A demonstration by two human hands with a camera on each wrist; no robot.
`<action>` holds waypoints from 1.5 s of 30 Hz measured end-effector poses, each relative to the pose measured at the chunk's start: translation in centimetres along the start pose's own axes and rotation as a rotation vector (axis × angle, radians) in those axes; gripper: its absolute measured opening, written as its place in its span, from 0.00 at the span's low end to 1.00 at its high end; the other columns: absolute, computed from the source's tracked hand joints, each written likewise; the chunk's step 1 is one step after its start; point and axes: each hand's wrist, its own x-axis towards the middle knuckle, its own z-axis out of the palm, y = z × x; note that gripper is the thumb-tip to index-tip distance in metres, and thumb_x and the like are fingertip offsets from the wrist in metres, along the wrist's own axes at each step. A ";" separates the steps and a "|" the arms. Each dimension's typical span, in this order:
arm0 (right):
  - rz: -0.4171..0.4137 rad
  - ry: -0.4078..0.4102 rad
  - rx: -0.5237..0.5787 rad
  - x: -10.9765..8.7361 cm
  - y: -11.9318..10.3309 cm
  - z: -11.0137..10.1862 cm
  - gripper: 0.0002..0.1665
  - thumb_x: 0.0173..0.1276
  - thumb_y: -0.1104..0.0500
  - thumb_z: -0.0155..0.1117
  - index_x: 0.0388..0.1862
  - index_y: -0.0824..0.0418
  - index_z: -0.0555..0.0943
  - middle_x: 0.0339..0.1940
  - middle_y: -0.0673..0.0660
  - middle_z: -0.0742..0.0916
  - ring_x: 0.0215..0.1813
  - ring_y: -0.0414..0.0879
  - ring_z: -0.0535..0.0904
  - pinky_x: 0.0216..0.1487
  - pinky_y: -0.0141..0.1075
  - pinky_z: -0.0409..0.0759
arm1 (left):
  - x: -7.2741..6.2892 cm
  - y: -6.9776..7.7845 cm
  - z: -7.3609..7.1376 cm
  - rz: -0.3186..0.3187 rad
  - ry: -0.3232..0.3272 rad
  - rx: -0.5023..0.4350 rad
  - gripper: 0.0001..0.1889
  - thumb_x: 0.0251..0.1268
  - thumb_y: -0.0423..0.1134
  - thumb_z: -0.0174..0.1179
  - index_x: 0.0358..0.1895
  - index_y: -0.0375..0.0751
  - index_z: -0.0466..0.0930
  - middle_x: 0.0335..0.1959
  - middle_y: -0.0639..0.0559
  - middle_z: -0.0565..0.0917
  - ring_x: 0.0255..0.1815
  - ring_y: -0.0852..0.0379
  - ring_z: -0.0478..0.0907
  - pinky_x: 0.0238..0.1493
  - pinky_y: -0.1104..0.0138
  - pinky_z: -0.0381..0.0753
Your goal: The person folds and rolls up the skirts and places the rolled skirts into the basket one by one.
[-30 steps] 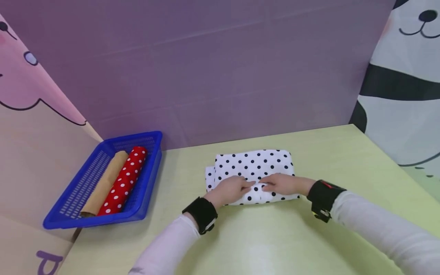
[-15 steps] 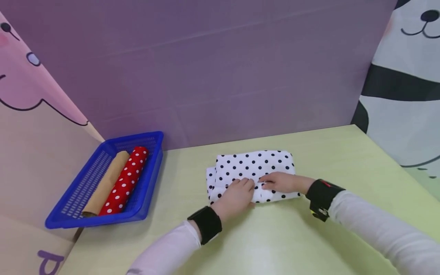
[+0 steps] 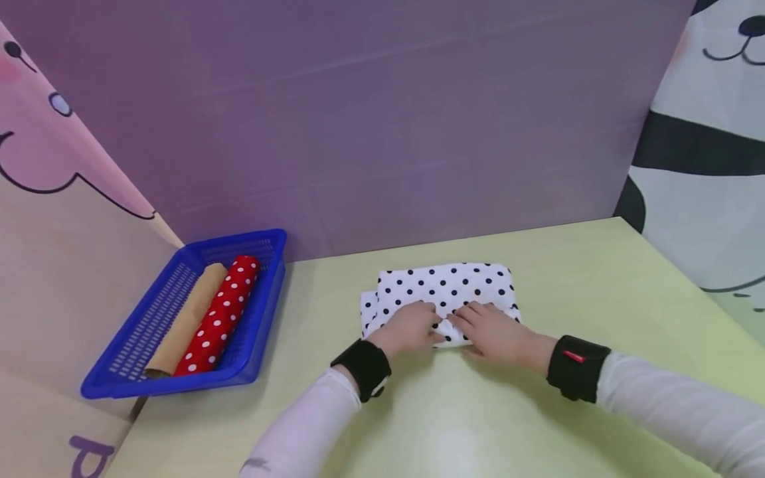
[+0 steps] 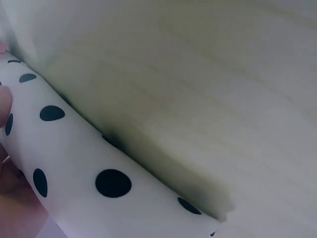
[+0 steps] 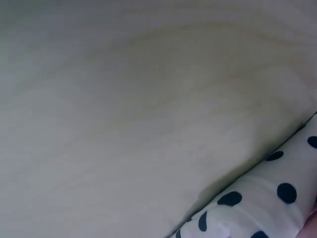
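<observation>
A white cloth with black dots lies folded on the table, its near edge turned over into a thick fold. In the head view my left hand grips this near fold at its middle, thumb toward me and fingers curled over the top. Just right of it, my right hand holds the same fold, fingers bent over it and thumb low on the near side. The left wrist view has the dotted cloth rounded along its edge beside the fingers. Part of the cloth's rounded edge also shows in the right wrist view.
At the left of the table stands a blue plastic basket. Inside it lie a tan roll and a red roll with white dots. A purple backdrop rises behind the pale table.
The right hand has shifted from pinching the cloth to laying its fingers over the fold. My left hand spread over the fold, then curled back. The near edge has drawn slightly away from me.
</observation>
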 end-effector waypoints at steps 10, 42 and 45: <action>0.067 -0.049 0.051 0.1 -0.1 0.2 0.33 0.56 0.48 0.70 0.55 0.66 0.74 0.47 0.59 0.82 0.49 0.54 0.77 0.48 0.49 0.77 | 0.4 -1.2 0.0 -0.060 -0.110 -0.288 0.20 0.67 0.51 0.55 0.51 0.39 0.80 0.45 0.50 0.83 0.45 0.58 0.79 0.51 0.69 0.75; 0.386 -0.571 0.779 2.9 2.8 -1.6 0.32 0.63 0.42 0.62 0.57 0.64 0.75 0.59 0.63 0.78 0.62 0.58 0.71 0.64 0.54 0.65 | -2.2 1.8 0.9 -0.012 0.066 0.195 0.22 0.72 0.55 0.42 0.59 0.47 0.69 0.50 0.52 0.76 0.55 0.53 0.72 0.59 0.59 0.70; 0.384 -0.568 0.779 2.8 2.7 -1.8 0.38 0.64 0.42 0.60 0.62 0.67 0.71 0.64 0.66 0.75 0.67 0.62 0.67 0.67 0.55 0.62 | -1.9 1.4 0.4 -0.012 0.038 0.140 0.21 0.71 0.55 0.45 0.57 0.47 0.72 0.47 0.53 0.79 0.52 0.54 0.75 0.56 0.59 0.72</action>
